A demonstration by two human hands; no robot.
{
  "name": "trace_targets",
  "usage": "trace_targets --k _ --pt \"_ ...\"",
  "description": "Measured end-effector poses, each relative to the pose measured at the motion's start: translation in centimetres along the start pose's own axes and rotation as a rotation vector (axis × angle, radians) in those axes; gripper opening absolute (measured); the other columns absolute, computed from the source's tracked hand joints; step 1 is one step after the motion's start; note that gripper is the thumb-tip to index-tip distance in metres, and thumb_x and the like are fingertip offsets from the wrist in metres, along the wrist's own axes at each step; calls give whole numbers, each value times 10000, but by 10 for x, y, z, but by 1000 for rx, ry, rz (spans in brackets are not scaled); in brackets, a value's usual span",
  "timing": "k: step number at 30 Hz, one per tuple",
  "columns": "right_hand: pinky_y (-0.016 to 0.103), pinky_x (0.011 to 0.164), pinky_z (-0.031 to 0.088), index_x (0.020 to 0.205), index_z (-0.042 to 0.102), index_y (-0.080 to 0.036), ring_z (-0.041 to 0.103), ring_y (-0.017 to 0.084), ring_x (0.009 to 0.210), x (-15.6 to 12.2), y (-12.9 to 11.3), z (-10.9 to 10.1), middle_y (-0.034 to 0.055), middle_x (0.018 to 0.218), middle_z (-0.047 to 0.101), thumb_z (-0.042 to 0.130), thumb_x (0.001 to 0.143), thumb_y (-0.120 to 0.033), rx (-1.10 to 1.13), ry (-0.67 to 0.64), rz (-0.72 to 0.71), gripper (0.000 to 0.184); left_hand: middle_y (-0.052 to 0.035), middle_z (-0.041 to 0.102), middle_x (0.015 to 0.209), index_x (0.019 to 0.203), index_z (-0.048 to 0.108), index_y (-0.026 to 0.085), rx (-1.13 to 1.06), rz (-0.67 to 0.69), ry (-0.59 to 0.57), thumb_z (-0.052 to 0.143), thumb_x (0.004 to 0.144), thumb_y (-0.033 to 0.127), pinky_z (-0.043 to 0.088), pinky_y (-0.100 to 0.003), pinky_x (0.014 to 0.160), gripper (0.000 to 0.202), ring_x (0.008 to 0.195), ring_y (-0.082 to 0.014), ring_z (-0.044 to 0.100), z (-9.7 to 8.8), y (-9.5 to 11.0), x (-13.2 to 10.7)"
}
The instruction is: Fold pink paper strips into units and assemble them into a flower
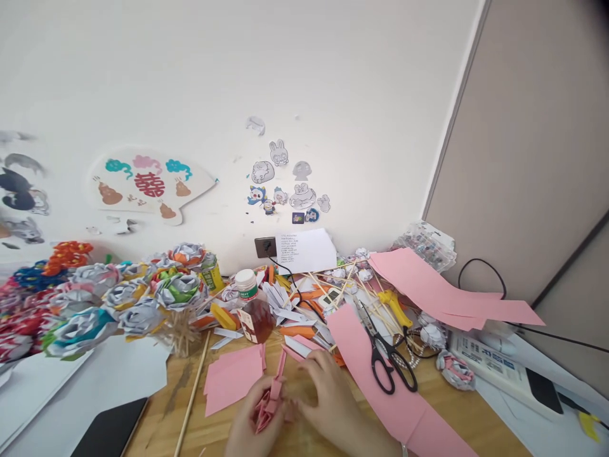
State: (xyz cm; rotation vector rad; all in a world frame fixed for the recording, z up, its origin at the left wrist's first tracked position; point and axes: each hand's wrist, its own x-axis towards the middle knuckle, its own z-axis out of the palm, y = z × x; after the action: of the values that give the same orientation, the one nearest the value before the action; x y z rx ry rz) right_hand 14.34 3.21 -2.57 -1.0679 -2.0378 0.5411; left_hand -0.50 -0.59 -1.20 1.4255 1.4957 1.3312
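Note:
Low in the frame, my left hand point(251, 419) is curled round a folded pink paper piece point(271, 398) that sticks up between my fingers. My right hand point(328, 397) meets it from the right, fingers bent and pinching the same pink paper. Both hands hover just above the wooden tabletop point(228, 435). A few flat pink paper squares point(231, 379) lie just left of the hands.
Black scissors point(387, 362) rest on a long pink paper strip point(380, 381) to the right. Paper flowers point(109, 304) on sticks crowd the left. A white glue jar point(246, 284), wooden skewers point(190, 400), a dark tablet point(107, 431) and a wall socket point(265, 246) are nearby.

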Motion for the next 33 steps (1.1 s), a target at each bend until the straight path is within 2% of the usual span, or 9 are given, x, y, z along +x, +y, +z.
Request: trace_targets --k 3,7,10,17,20,23,25,28,33 --pt "367 783 408 952 535 -200 465 237 913 3 8 6 65 958 524 594 660 -141 -103 -66 48 303 7 586 660 853 566 202 -29 -22 -84 607 656 366 505 -270 609 260 578 -146 573 2 -2 0" --pt "344 836 374 1124 475 -263 424 212 997 7 3 10 42 1126 495 500 750 -80 -217 -203 -197 417 -59 643 817 793 585 185 -22 3 -5 587 675 387 480 -302 751 233 793 -203 594 1 -9 2" --pt "318 828 371 1101 503 -253 422 203 1000 12 -1 12 41 1117 508 475 797 -127 -260 -279 -283 330 -66 653 866 772 585 188 -40 -4 7 576 686 373 475 -307 766 204 841 -214 593 -1 -12 3" --pt "276 660 379 962 575 -214 521 195 816 28 -6 19 50 888 592 477 769 -199 -343 -350 -92 217 -14 618 693 715 566 188 -31 -8 53 611 626 297 491 -276 647 148 690 -187 593 1 -6 7" --pt "265 577 364 827 604 -191 548 200 708 32 -7 23 58 782 612 500 739 -222 -379 -399 -35 139 11 598 634 729 548 194 -87 -26 52 616 623 327 493 -268 588 183 616 -173 593 2 -3 7" --pt "252 565 364 768 594 -183 555 187 684 31 -5 24 55 775 614 486 739 -194 -340 -304 71 113 20 601 630 839 534 199 -119 -53 116 637 608 350 499 -273 587 295 601 -168 603 3 -4 6" --pt "242 608 379 818 587 -195 557 169 728 28 -4 20 39 817 615 447 751 -135 -242 -213 74 167 3 618 695 850 538 198 -88 -47 178 652 602 340 500 -278 654 307 679 -176 614 2 -6 6" --pt "235 689 401 1015 543 -237 555 149 794 24 -7 13 16 890 611 417 767 -103 -48 -202 -77 309 -17 624 763 830 544 193 -84 -30 181 631 638 353 493 -283 708 264 743 -182 616 2 -12 6" --pt "295 806 411 1300 277 -210 547 182 913 17 -11 4 63 1056 583 466 781 -236 95 -248 -223 553 -14 600 801 957 481 190 -151 -24 157 658 622 357 504 -286 673 414 734 -179 603 2 -21 6"
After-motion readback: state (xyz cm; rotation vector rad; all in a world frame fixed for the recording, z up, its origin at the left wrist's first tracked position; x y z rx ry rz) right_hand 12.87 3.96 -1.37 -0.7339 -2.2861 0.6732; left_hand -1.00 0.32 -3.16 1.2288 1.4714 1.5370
